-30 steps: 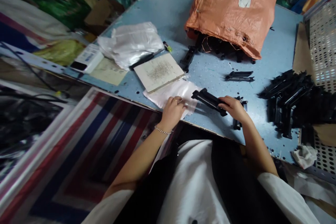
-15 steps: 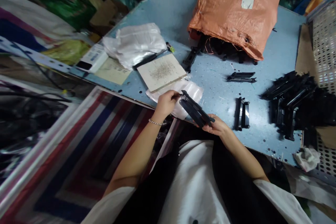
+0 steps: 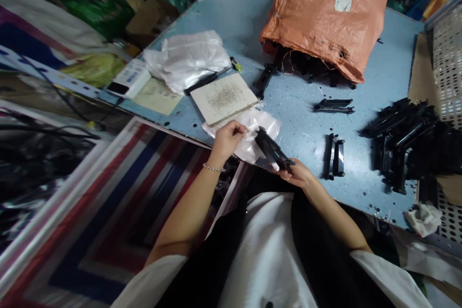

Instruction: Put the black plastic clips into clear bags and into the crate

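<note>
My right hand (image 3: 295, 173) is wrapped round the lower end of a pair of narrow black plastic brackets (image 3: 273, 150), held slanting over the table's front edge. A pale fingertip or covering shows beneath them. At the other end, my left hand (image 3: 227, 140) is closed in a pinch, its fingertips apart from the brackets and over a thin clear plastic bag (image 3: 252, 147). Whether those fingers grip the bag's film cannot be made out. On the table right of my hands lie two more bracket pairs, one upright in view (image 3: 334, 156) and one crosswise (image 3: 334, 106).
A heap of black brackets (image 3: 400, 139) lies at the right. An orange woven sack (image 3: 325, 19) with black parts at its mouth stands at the back. Left of it are a speckled white board (image 3: 224, 98), a stack of plastic bags (image 3: 191, 57) and a small white box (image 3: 130, 79).
My left fingertips have come away from the upper end of the brackets, moving slightly left over the bag. The brackets have turned a little in my right hand and shifted slightly right.
</note>
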Action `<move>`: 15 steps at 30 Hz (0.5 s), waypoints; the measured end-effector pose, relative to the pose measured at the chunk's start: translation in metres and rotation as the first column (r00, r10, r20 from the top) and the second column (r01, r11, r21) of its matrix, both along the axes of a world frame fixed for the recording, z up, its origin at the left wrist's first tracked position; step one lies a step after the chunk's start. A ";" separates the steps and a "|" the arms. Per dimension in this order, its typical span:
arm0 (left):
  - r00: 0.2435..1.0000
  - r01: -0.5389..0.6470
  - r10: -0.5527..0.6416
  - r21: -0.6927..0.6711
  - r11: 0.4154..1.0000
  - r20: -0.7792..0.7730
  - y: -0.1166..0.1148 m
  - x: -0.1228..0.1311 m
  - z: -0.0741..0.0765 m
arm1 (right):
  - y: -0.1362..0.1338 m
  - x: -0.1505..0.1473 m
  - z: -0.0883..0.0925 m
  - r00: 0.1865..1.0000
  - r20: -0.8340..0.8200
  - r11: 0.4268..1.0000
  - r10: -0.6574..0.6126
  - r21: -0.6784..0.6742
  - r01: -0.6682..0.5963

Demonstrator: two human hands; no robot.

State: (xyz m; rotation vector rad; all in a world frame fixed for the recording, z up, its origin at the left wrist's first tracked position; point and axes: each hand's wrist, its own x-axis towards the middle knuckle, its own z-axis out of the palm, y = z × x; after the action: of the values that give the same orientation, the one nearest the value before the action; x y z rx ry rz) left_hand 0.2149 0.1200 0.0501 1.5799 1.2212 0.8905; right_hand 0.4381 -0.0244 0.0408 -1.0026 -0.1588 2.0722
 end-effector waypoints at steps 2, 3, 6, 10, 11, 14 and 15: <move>0.986 0.079 -0.055 0.153 0.985 -0.157 0.000 -0.007 0.004 | -0.002 0.001 0.001 0.999 -0.007 0.999 -0.039 0.008 0.039; 0.972 0.121 -0.077 0.192 0.974 -0.222 0.000 -0.009 0.005 | -0.002 0.001 0.002 0.998 -0.033 0.999 -0.046 0.010 0.046; 0.958 0.175 -0.128 0.171 0.970 -0.257 0.001 -0.006 0.004 | 0.002 -0.006 0.005 0.984 -0.176 1.000 -0.009 -0.022 0.005; 0.984 0.081 -0.061 0.114 0.990 -0.169 0.002 -0.007 0.005 | 0.011 -0.017 -0.001 0.970 -0.239 0.992 -0.034 -0.124 0.004; 0.986 0.047 -0.026 0.124 0.991 -0.166 0.002 -0.010 0.007 | 0.011 -0.016 -0.001 0.973 -0.220 0.989 -0.071 -0.141 0.040; 0.981 0.009 0.026 0.178 0.984 -0.192 0.002 -0.020 0.015 | 0.006 -0.009 0.002 0.970 -0.192 0.984 -0.150 -0.129 0.127; 0.979 0.018 0.022 0.191 0.981 -0.205 0.001 -0.022 0.018 | 0.003 -0.006 0.005 0.968 -0.203 0.985 -0.149 -0.112 0.128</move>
State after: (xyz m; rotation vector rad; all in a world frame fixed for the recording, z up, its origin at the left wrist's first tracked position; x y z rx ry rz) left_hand 0.1933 0.1214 0.0683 1.8641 1.3121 0.8844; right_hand 0.4317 -0.0212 0.0461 -0.8203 0.1205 2.0570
